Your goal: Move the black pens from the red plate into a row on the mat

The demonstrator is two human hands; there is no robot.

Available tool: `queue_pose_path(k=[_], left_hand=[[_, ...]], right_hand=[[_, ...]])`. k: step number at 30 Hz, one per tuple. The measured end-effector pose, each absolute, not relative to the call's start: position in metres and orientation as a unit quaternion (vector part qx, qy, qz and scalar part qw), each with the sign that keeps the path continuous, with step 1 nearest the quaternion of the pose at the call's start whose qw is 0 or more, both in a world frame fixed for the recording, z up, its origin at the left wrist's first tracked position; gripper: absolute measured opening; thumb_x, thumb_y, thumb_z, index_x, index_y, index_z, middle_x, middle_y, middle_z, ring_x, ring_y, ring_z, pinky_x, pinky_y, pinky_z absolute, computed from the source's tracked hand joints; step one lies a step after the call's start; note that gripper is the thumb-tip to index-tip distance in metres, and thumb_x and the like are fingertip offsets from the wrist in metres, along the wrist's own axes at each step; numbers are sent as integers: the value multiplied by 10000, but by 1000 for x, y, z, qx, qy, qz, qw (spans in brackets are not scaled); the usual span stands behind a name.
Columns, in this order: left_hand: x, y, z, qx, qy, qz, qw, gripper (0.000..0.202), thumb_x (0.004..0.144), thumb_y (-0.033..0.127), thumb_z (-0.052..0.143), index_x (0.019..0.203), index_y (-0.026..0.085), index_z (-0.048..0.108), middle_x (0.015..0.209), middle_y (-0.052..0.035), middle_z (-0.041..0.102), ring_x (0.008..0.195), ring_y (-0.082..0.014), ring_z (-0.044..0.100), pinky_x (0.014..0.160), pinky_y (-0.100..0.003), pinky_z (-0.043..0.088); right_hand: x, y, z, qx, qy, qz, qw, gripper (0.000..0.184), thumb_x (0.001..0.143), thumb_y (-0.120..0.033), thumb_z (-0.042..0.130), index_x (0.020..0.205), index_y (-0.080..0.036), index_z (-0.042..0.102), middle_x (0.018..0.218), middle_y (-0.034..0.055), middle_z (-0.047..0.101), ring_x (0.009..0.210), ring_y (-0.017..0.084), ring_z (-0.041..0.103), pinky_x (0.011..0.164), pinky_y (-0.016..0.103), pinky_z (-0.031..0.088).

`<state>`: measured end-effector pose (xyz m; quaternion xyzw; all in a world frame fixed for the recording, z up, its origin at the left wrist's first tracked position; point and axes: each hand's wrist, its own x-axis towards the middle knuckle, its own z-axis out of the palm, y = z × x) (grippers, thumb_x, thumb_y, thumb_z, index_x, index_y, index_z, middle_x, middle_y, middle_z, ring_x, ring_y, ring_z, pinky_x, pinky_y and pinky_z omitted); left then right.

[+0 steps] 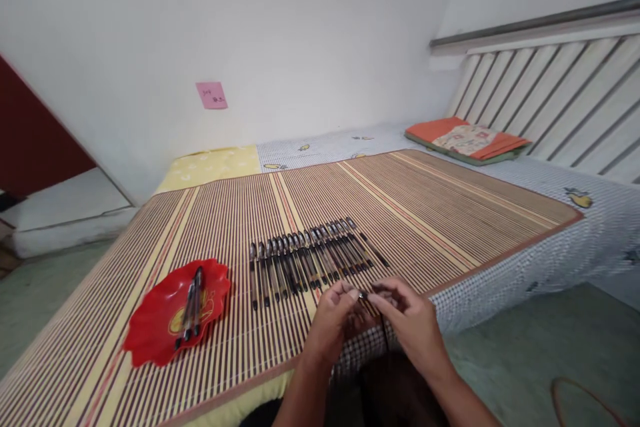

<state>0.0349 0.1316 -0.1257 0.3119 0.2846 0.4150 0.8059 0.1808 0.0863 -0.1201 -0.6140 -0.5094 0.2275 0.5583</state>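
Note:
My left hand point(330, 320) is closed, thumb and fingers pinching a small dark piece with a shiny spot that looks like a pen cap point(362, 295). Close beside it my right hand point(413, 317) is also closed in a pinch; its fingertips meet at the same dark piece, and whether they hold a separate part is hidden. Just beyond the hands, a row of several black gel pens point(305, 257) lies side by side on the striped mat point(240, 353). At the row's right end rests a slim dark pen part point(374, 250) with no clip showing.
A red scalloped plate point(155, 307) holding a few pens point(193, 303) sits on the left of the mat. A folded orange cloth point(430, 128) lies at the back right by the white slatted rail point(545, 93). A pink note point(212, 95) is on the wall.

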Motion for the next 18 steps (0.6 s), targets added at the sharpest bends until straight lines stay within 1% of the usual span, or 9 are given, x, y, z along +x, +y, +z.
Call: queue_pose_path(k=[3,7,8,10,12,14,16,17,18], left_hand=[[35,131,-125,334,289,423,791,339,726,403,796,812,168,568,769,-18,691,566,-95,604,525,-196,418],[35,133,-124,347,294,434,778,334,731,406,789,805,166,569,810,-33,708,600,-98,619,546,-199,413],[34,133,-125,347,292,434,779,336,727,405,792,804,167,569,805,-30,706,600,-101,621,551,-203,416],[34,133,-126,344,287,433,782,336,722,399,797,806,168,567,789,-21,699,595,-104,620,543,-205,413],[34,134,-128,338,283,440,782,324,729,387,794,807,166,570,754,-9,687,571,-92,599,532,-198,404],[33,135,-130,333,285,451,777,309,737,377,790,804,164,576,708,4,671,542,-76,569,516,-186,386],[32,138,-132,333,288,458,772,306,736,378,790,791,164,578,673,13,654,525,-70,547,499,-181,370],[32,139,-132,333,290,459,771,310,731,380,794,784,165,577,663,16,646,521,-69,542,494,-181,365],[32,139,-132,332,292,459,771,314,726,382,798,780,167,576,659,20,640,520,-69,537,491,-181,362]], right_hand=[[183,63,-136,-627,-488,216,568,249,794,-443,719,867,-205,707,853,76,724,786,232,677,729,326,555],[183,48,-144,-635,-454,225,583,381,789,-447,734,1082,-210,682,912,84,745,836,241,706,782,342,575],[182,47,-145,-632,-461,235,577,393,789,-440,735,1105,-212,679,925,83,748,851,241,709,793,341,575],[177,46,-147,-618,-497,272,545,329,814,-425,708,1069,-216,702,937,78,752,865,239,710,802,334,572],[171,44,-152,-594,-539,320,505,253,860,-416,652,999,-219,729,925,68,756,859,235,710,789,320,570],[168,40,-155,-582,-557,346,481,271,902,-421,594,1014,-220,737,859,52,753,788,223,705,734,307,570],[169,39,-155,-601,-545,330,483,319,923,-442,560,1069,-217,733,783,40,741,688,212,685,656,299,562],[171,39,-154,-614,-537,309,490,335,927,-449,553,1090,-216,731,786,44,743,684,215,685,652,303,562],[174,41,-151,-623,-534,284,495,340,927,-449,553,1098,-215,732,824,54,754,724,224,697,680,312,569]])
